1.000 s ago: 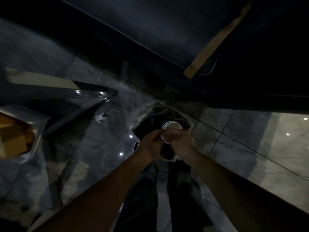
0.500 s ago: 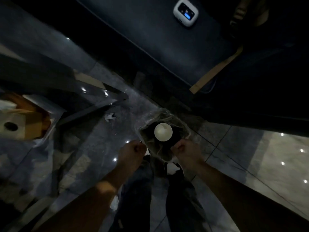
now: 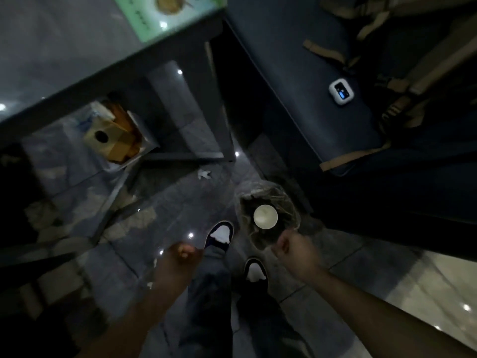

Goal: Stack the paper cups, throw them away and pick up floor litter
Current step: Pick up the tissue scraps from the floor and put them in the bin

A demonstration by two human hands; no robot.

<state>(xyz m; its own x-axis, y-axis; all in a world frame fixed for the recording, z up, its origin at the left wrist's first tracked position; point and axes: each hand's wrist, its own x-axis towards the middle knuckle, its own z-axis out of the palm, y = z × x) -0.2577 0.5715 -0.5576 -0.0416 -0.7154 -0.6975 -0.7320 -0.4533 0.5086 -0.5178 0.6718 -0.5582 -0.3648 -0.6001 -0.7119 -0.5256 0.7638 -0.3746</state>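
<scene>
A white paper cup [image 3: 265, 217] lies mouth-up inside a small bin lined with a clear plastic bag [image 3: 289, 202] on the dark floor. My right hand [image 3: 294, 250] hovers just below the bin's near rim, fingers curled with nothing in them. My left hand [image 3: 180, 257] hangs to the left of my shoes, also curled into a loose fist and holding nothing. A small crumpled white scrap of litter [image 3: 204, 174] lies on the floor beyond my feet, near the table leg.
A glass-topped table [image 3: 77, 81] stands at the left, with a yellow paper bag in plastic [image 3: 116, 138] beneath it. A dark blue seat [image 3: 309, 86] at the right carries a small white device [image 3: 341, 92] and tan straps. My two shoes [image 3: 219, 235] stand beside the bin.
Both hands came apart and drew back from the bin after the cup dropped into it. The view has risen and tilted, showing the table, the seat and my shoes.
</scene>
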